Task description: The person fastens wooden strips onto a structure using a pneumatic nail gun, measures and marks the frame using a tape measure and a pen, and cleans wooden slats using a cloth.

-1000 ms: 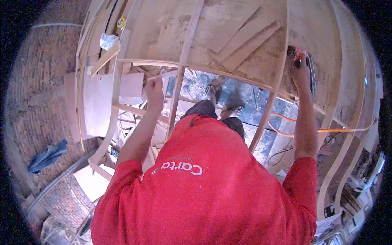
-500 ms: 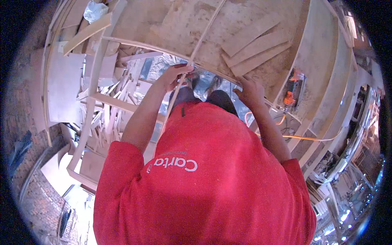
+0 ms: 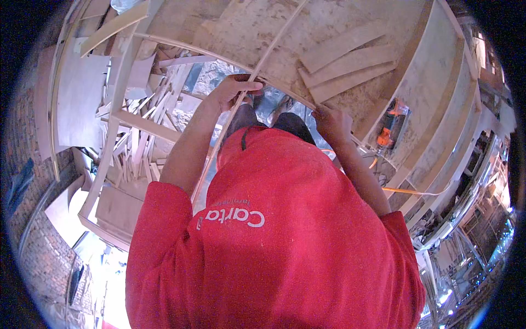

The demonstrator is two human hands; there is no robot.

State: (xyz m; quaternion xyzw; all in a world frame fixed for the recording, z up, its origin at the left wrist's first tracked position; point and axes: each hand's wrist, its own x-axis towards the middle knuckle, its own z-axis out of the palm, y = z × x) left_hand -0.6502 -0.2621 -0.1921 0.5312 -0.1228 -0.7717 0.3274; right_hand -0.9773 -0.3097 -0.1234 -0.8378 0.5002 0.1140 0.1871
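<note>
A long thin wooden strip (image 3: 272,45) runs lengthwise across the wooden panel (image 3: 219,30) and down past my left side. My left hand (image 3: 234,92) is closed around this strip at the panel's near edge, the thumb lying across it. At the same edge, further right, my right hand (image 3: 333,124) is closed, with fingertips pressed together by the panel's rim. What those fingers hold, if anything, is hidden. Just beyond it, several flat wooden slats (image 3: 350,68) lie fanned out on the panel.
An orange and black power tool (image 3: 392,123) lies to the right, an orange hose (image 3: 405,191) near it. Wooden frame rails (image 3: 148,127) and a heap of offcuts (image 3: 143,143) are on the left. Curved wooden ribs (image 3: 438,118) rise at the right.
My right hand's fingers have drawn together at the panel edge, where the thumb was apart before. My left hand stays on the strip, its thumb now flatter across it. The view has shifted slightly.
</note>
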